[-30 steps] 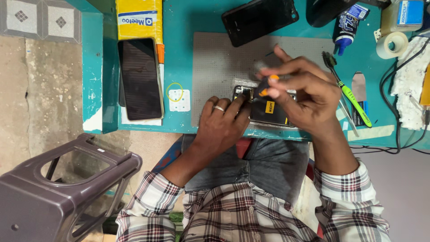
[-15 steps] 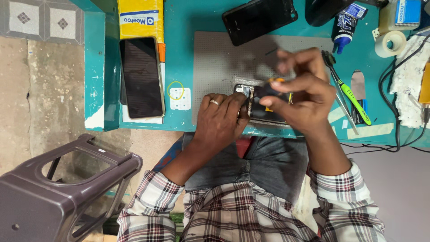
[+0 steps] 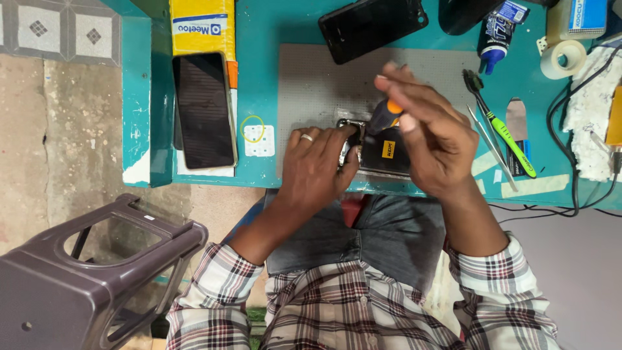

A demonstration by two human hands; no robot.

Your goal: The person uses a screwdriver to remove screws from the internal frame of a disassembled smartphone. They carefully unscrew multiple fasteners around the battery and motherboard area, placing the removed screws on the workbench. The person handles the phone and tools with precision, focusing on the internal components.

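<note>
At your 8 o'clock stands a grey plastic stool (image 3: 97, 259), off the bench. On the teal workbench (image 3: 149, 97), at about 10 o'clock from your hands, a dark phone (image 3: 204, 110) lies screen up beside a yellow box (image 3: 202, 26), with a small white pad (image 3: 259, 139) just to its right.

Your left hand (image 3: 317, 165), a ring on one finger, lies flat with the fingers curled over the left end of the opened phone (image 3: 379, 152), pinning it to the grey work mat (image 3: 311, 84) at the bench's near edge. The phone's back is off: a dark battery with a yellow label and a metal frame end show between your hands.

Your right hand (image 3: 431, 139) is closed in a pinch around a small screwdriver (image 3: 385, 116) with an orange and dark handle, tip angled down toward the phone's upper left corner; the tip itself is hidden.

At 12 o'clock a second black phone (image 3: 372, 26) lies on the mat's far edge. At 2 o'clock are a glue tube (image 3: 495, 35), a green-handled brush (image 3: 502, 129), tweezers (image 3: 489, 142) and a roll of tape (image 3: 562, 58).

As a judgement, the work is midway: the casing is open, inner screws are being worked, and reassembly is left.
</note>
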